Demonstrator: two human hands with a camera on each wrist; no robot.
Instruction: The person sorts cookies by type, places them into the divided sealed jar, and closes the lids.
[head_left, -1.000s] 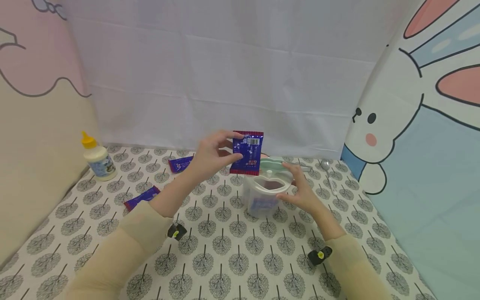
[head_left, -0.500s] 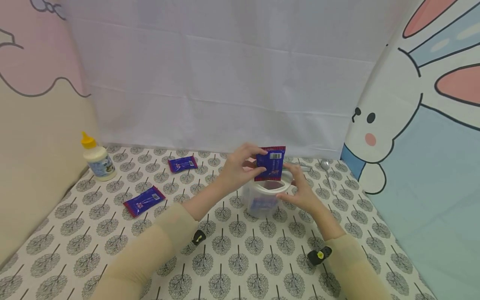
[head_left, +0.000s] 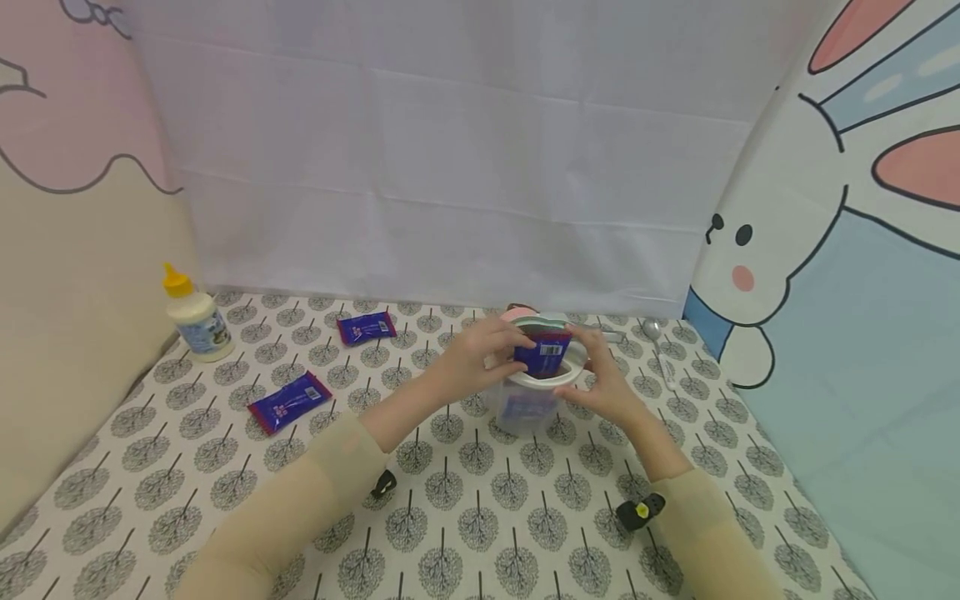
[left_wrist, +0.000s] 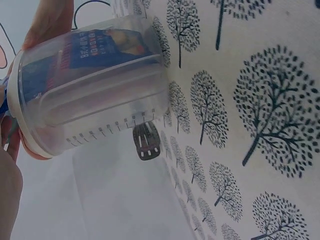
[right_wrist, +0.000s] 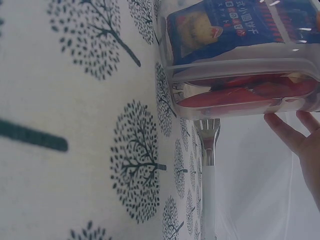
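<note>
My left hand (head_left: 480, 358) pinches a blue snack packet (head_left: 542, 357) with red crimped ends, its lower part down inside the mouth of a clear plastic canister (head_left: 504, 421). The canister stands upright on the table and has a white rim and a raised mint-green lid (head_left: 553, 320). On its right side, my right hand (head_left: 609, 390) grips the rim between thumb and fingers. Through the wall, the left wrist view shows a blue biscuit packet (left_wrist: 110, 47). Something red (right_wrist: 235, 97) also lies inside in the right wrist view.
Two more blue packets, a nearer one (head_left: 289, 403) and a farther one (head_left: 366, 328), lie to the left. A white bottle with yellow cap (head_left: 198, 323) stands at far left. Behind the canister lies a slotted utensil (right_wrist: 207, 137); a spoon (head_left: 658, 350) lies on the right.
My left hand has carried its packet rightward, then lowered it into the canister's mouth. The two packets on the left are uncovered. My right hand has stayed at the canister.
</note>
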